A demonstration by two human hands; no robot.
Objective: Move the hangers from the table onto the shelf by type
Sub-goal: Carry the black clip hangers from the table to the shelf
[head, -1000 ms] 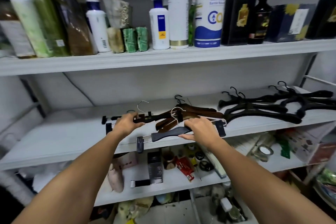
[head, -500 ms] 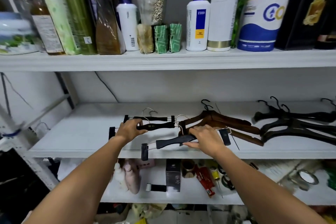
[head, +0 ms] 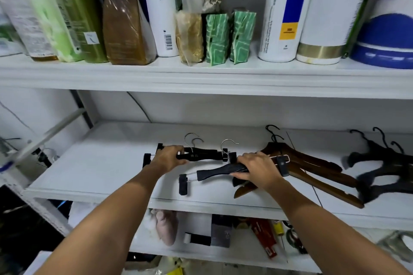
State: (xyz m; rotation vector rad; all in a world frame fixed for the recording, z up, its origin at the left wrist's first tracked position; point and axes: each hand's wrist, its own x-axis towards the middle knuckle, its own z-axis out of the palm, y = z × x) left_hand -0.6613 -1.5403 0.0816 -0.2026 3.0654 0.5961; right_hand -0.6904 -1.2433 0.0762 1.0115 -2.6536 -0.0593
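Note:
On the white middle shelf (head: 100,169) my left hand (head: 168,159) grips a stack of black clip hangers (head: 202,155) with silver hooks. My right hand (head: 257,169) holds another black clip hanger (head: 214,173) just in front of that stack, tilted, its left clip near the shelf's front edge. To the right lie brown wooden hangers (head: 312,171), partly under my right hand. Black plastic hangers (head: 384,167) lie at the far right.
The upper shelf (head: 201,76) carries bottles, green packets and a blue-and-white roll. The lower shelf (head: 223,250) holds small boxes, tape rolls and a pink item. A white pole (head: 51,134) slants at the left.
The view has moved closer and leftward. My right hand's clip hanger has shifted slightly toward the stack under my left hand. Both hands keep their hold.

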